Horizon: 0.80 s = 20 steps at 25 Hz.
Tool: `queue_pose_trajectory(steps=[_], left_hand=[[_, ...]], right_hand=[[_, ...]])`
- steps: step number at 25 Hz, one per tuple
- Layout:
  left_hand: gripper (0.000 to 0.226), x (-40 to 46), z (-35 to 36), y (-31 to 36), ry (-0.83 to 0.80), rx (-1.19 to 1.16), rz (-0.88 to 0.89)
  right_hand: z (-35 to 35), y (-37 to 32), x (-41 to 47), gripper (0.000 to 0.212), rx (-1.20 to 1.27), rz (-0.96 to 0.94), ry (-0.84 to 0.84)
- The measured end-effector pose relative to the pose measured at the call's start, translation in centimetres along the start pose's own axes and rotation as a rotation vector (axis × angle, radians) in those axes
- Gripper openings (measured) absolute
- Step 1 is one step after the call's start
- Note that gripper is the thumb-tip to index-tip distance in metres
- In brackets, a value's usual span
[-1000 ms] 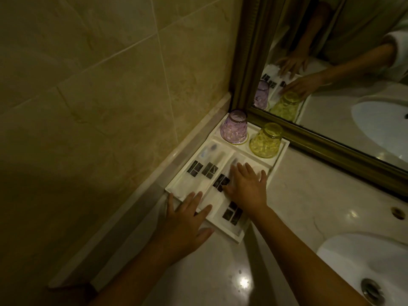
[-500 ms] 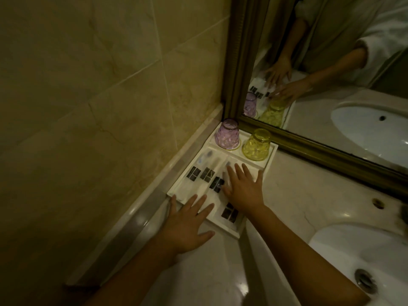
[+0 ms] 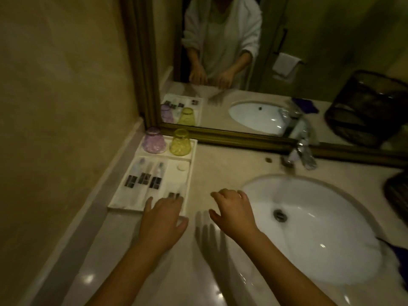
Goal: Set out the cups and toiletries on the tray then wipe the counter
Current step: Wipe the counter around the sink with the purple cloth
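**Tray stocked — wiping comes next**

Tray set in the counter's far-left corner against the wall, just ahead of the left hand. Two cups upturned in the far compartment, beyond both hands: purple cup on the wall side, yellow cup beside it toward the mirror. Nearer the left hand, wrapped toiletries laid side by side in the long compartment, with a small round soap in the slot to their right.

Left hand flat, fingers spread and relaxed, fingertips resting on the tray's near edge and partly covering a packet there — nothing gripped. Right hand off the tray, hovering above the bare counter between tray and sink, fingers loosely bent, holding nothing.

Judged from the layout: setting-out step as good as done, apart from perhaps a last nudge of the tray. Wiping not yet begun, and no cloth in either hand. Next move calls for a cloth — a dark blue piece at the far right of the sink, well apart from the right hand, looks a likely one, though too dim to tell. Reach across the basin needed, then strokes around the tray without knocking the cups.
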<state>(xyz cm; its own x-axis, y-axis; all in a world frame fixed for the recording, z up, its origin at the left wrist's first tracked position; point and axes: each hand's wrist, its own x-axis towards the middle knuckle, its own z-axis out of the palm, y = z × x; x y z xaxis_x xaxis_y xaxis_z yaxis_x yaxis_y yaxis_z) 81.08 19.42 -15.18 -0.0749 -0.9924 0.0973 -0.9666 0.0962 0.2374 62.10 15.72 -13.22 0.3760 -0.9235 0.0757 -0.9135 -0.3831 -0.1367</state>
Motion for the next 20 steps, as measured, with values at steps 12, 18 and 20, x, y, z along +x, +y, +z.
queue_pose_trajectory(steps=[12,18,20], left_hand=[[0.062,-9.7,1.7,21.5,-0.025,0.004,0.301],[0.057,-16.1,3.6,33.6,-0.015,-0.082,0.352],[0.056,-16.9,4.0,36.8,-0.025,-0.107,0.368]], right_hand=[[-5.0,13.2,-25.2,0.05,-0.002,0.336,0.14],[-7.5,20.9,-36.8,0.052,0.011,0.367,0.127],[-8.0,23.3,-39.2,0.052,0.033,0.391,0.133]])
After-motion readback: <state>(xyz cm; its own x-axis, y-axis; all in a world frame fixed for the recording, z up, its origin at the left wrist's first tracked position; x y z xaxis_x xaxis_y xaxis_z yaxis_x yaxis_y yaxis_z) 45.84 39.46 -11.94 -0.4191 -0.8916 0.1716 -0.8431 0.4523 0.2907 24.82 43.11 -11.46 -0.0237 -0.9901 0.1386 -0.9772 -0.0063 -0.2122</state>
